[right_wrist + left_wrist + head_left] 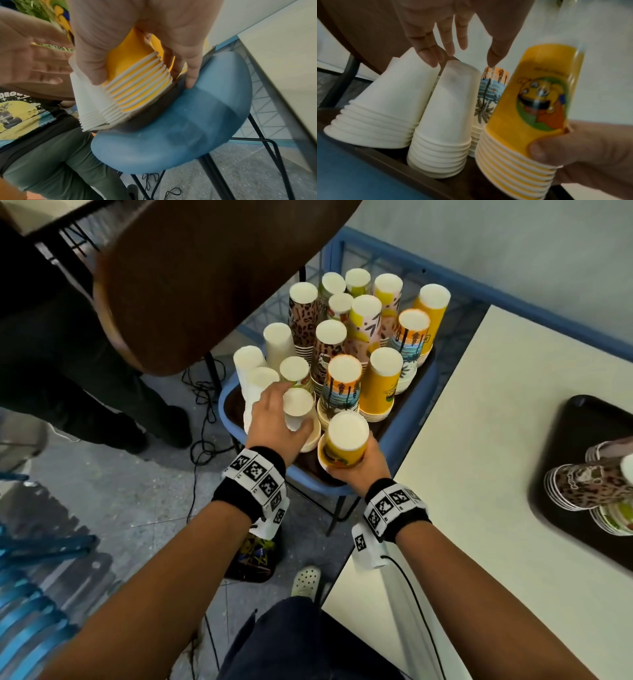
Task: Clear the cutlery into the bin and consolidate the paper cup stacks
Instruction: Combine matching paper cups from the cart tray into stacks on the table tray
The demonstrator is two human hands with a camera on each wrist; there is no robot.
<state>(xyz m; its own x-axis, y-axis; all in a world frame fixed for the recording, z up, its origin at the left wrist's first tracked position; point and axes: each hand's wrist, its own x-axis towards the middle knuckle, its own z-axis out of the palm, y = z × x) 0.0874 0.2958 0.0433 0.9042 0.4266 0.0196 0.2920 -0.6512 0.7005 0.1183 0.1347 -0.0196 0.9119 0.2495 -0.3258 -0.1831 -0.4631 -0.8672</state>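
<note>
The dark tray (310,465) on the blue chair (236,422) is crowded with upside-down paper cup stacks (346,344) standing nearly rim to rim, so only narrow gaps are left between them. From above, the far stacks are overhung by a brown tabletop (191,278). The near right side is bounded by the counter (479,412).
</note>
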